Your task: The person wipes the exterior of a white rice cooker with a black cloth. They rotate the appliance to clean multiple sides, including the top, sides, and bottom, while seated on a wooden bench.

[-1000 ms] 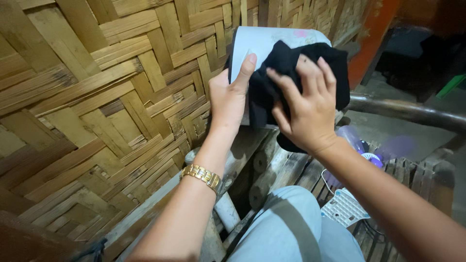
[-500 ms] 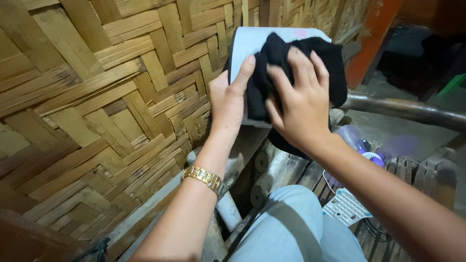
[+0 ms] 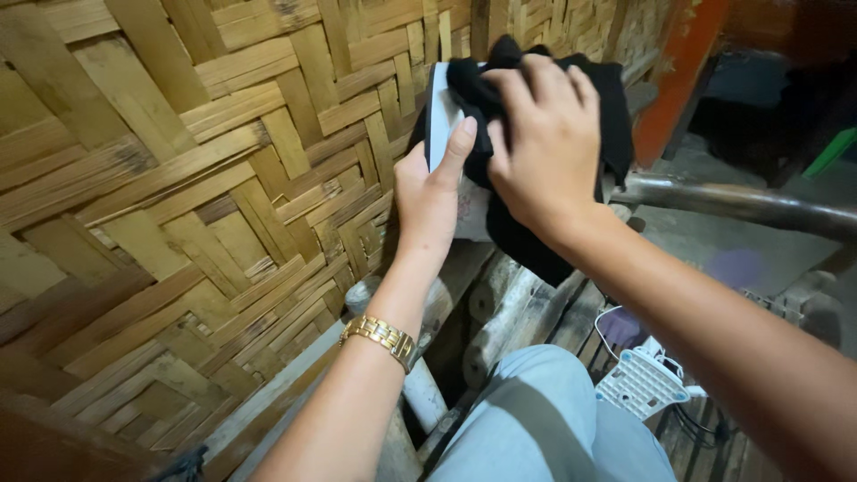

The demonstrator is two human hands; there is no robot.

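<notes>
So a flat pale-blue panel [image 3: 442, 112] is propped upright against the woven bamboo wall [image 3: 178, 178], up around 12 o'clock in the view. It's gripped along its near edge by the left hand [image 3: 428, 201], thumb stretched up the front face and the rest of the fingers wrapped behind. A black cloth [image 3: 536, 241] is pressed flat onto the panel by the right hand [image 3: 544, 143], fingers spread and curled into the fabric, with a loose end hanging down toward 6 o'clock. A gold watch [image 3: 381, 337] is worn on the left wrist. Down at 5 o'clock, a small white gridded gadget [image 3: 638, 384] is seen lying on the wooden slats [image 3: 553, 321], just beside a knee in light-blue trousers [image 3: 536, 419].
</notes>
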